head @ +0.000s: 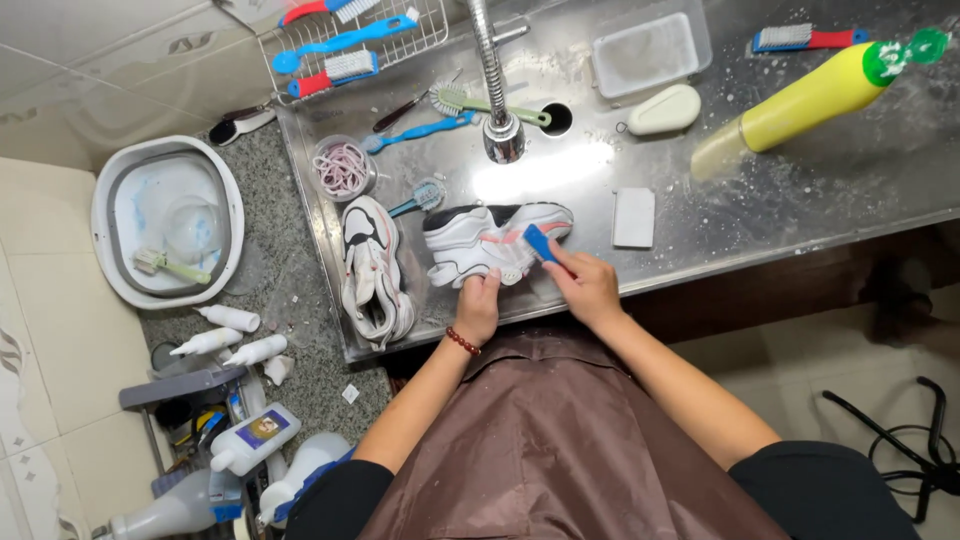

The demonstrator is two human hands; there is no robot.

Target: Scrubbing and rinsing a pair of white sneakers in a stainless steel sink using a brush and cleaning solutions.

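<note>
Two hands on white sneaker (490,240): left (478,305) gripping sole, right (585,285) pinching blue brush (538,243) (bristles hidden).

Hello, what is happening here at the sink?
A person in a brown apron stands at a wet metal sink counter. The left hand steadies a white sneaker lying on its side, and the right hand presses a blue brush against it. A second sneaker lies to the left, and a yellow bottle lies further back.

A shoe-cleaning workshop: steel sink counter (760,215), rack of brushes (340,45), cleaner bottles (235,335), wet sneakers (375,270).
</note>
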